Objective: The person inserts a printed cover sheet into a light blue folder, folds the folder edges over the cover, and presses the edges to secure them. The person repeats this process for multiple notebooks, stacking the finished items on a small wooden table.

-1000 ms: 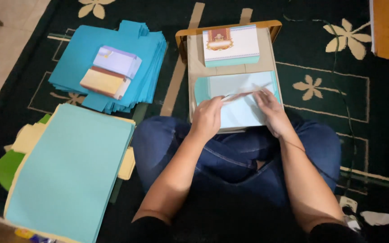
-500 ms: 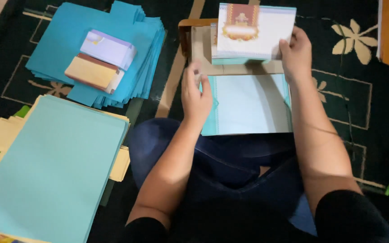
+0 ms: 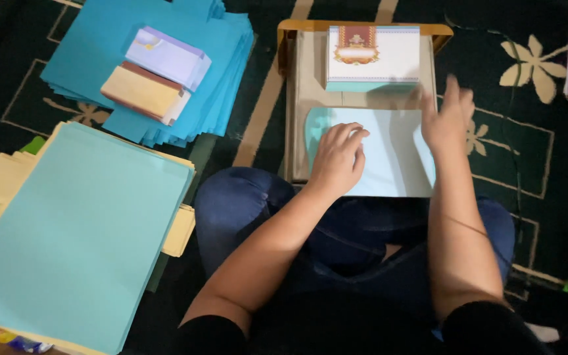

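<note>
Underneath everything, a dark green carpet [image 3: 547,171] with pale flower motifs and tan bands. At lower left, a big stack of pale turquoise sheets [image 3: 80,236], resting on cream paper. At upper left, a fanned heap of deeper blue sheets [image 3: 185,85], topped by a lilac-and-white packet [image 3: 167,58] and a tan packet [image 3: 142,92] lying side by side. Straight ahead, over the knees in blue jeans, a small wooden tray-table [image 3: 297,79]. At its far end, a stack of white cards with a red ornate emblem [image 3: 373,58]. Nearer, a light blue sheet [image 3: 389,158] lying flat, one corner rounded, its near edge just over the table's rim. Left hand [image 3: 338,158] palm down on that sheet, fingers curled and pressing. Right hand [image 3: 447,118] blurred, open with fingers loosely spread at the sheet's right upper edge, pinching nothing; contact with the paper impossible to judge.
</note>
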